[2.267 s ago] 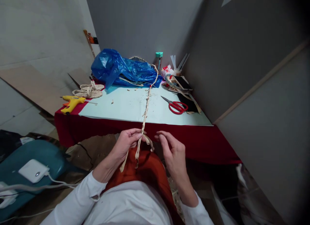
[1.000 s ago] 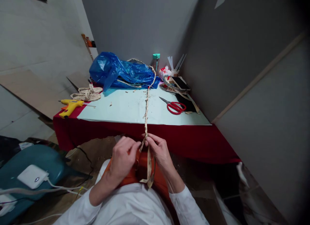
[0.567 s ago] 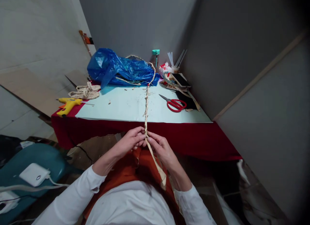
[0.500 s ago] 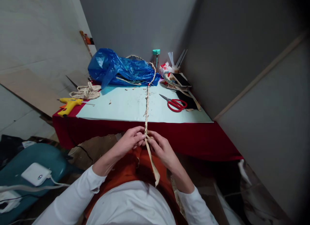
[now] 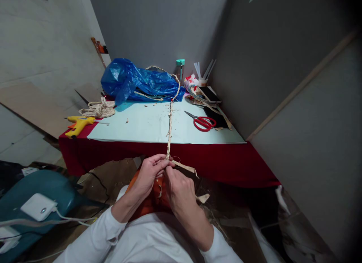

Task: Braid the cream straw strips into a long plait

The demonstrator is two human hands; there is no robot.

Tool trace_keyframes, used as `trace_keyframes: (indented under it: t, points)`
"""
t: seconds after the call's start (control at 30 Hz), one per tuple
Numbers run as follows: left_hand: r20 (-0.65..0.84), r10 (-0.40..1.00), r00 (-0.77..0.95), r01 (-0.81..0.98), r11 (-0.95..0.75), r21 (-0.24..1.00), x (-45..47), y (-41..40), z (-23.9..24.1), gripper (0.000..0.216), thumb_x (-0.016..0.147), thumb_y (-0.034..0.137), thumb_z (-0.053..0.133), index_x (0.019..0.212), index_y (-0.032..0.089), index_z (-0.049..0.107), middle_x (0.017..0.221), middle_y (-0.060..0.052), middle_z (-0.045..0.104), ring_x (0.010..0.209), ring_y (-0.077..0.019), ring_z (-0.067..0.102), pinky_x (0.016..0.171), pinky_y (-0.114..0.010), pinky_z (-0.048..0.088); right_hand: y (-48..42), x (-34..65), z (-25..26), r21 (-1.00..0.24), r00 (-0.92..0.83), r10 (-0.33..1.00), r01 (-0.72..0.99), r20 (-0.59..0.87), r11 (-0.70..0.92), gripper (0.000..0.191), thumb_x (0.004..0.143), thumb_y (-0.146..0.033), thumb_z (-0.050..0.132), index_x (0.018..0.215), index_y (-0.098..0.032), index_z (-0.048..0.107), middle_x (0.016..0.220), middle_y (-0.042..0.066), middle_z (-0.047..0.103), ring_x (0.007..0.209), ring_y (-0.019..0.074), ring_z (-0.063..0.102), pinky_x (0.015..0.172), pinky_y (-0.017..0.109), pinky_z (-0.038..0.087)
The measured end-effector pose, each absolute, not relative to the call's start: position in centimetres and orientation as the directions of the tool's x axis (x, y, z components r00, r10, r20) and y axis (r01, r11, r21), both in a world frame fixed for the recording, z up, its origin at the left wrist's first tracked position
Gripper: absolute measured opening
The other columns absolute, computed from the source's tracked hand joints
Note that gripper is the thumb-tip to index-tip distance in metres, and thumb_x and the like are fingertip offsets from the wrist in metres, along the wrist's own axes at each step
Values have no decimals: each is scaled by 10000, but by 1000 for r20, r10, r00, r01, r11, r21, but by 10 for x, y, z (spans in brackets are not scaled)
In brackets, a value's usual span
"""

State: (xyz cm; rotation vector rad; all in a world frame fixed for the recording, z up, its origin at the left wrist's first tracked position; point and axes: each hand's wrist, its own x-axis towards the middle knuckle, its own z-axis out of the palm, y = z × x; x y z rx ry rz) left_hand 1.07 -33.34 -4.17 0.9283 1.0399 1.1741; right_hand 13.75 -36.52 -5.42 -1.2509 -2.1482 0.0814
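Note:
A pale braided cord (image 5: pixel 170 129) runs from the blue plastic bag across the table and over its front edge to my hands. My left hand (image 5: pixel 152 170) pinches the near end of the braid between thumb and fingers. Close against it, my right hand (image 5: pixel 179 183) is closed with its knuckles up; its fingertips are partly hidden at the braid's end. A loose flat strand (image 5: pixel 185 167) sticks out to the right beyond the right hand. Another strand tip (image 5: pixel 204 198) shows beside the right wrist.
On the table lie red-handled scissors (image 5: pixel 204 123), a yellow glue gun (image 5: pixel 80 125), a coiled braid bundle (image 5: pixel 99 108) and the blue plastic bag (image 5: pixel 152 83). A phone (image 5: pixel 209 94) rests at the back right. At left, a white device (image 5: pixel 39 207) with cables sits on a teal stool (image 5: pixel 60 187).
My right hand has turned knuckles-up and moved in against the left. The strand that hung down toward my lap now points right. The view has shifted slightly.

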Motion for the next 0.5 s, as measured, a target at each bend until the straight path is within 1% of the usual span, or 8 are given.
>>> trace_keyframes:
  t: [0.07,0.1,0.17,0.23,0.27,0.37,0.43,0.5]
  points:
    - [-149,986,72,-246,162,955,6,-333,-38,226,749,298,700,874,114,665,735,-41,661,480,-28,368,452,-175,217,-367,144,-46,-408,-362,780,697,510,590,193,918,-165,434,882,-166,624,737,55,652,675,167,576,631,272,380]
    - [-142,987,76,-229,156,961,3,-333,-36,219,752,294,695,869,111,663,733,-40,661,470,-25,349,449,-177,205,-365,149,-40,-461,-325,780,662,534,591,188,924,-195,450,883,-175,632,765,54,658,706,168,577,671,276,398]
    - [-118,988,99,-193,136,972,-1,-331,-32,218,772,298,670,880,108,656,725,-34,656,449,-19,283,441,-187,170,-357,157,-31,-598,-177,808,589,561,544,183,929,-227,465,975,-174,634,897,74,673,818,179,588,769,293,425]
    - [-111,985,131,-172,133,976,-3,-331,-30,223,782,299,654,895,106,643,708,-23,637,448,-23,247,441,-196,149,-344,160,-27,-738,-112,870,485,479,469,225,927,-255,474,1079,-162,612,1041,99,663,940,193,592,855,311,432]
    - [-113,983,142,-170,136,976,-3,-331,-30,223,782,298,651,897,108,635,681,-7,612,453,-27,244,444,-198,148,-336,159,-28,-802,-162,901,412,403,433,248,928,-279,474,1104,-165,608,1074,98,661,966,194,597,877,314,435]
    - [-103,981,162,-154,128,980,-4,-332,-30,219,788,298,639,913,123,599,611,51,497,467,-41,247,451,-197,157,-316,151,-41,-935,-369,904,188,216,300,289,927,-340,471,1108,-183,633,1014,63,686,888,176,625,826,293,465]
    - [-83,978,189,-108,105,989,-5,-334,-31,222,819,304,598,974,150,561,642,51,506,489,-55,318,470,-191,213,-309,146,-52,-968,-386,905,92,180,233,304,902,-355,510,1097,-175,658,950,52,694,829,170,622,766,274,475]
    - [-50,980,190,8,49,999,-6,-335,-31,208,850,298,548,1017,180,516,720,23,577,576,-92,458,535,-203,311,-306,142,-61,-981,-358,919,28,168,190,310,877,-364,545,1068,-165,686,910,50,697,784,166,613,718,260,474]
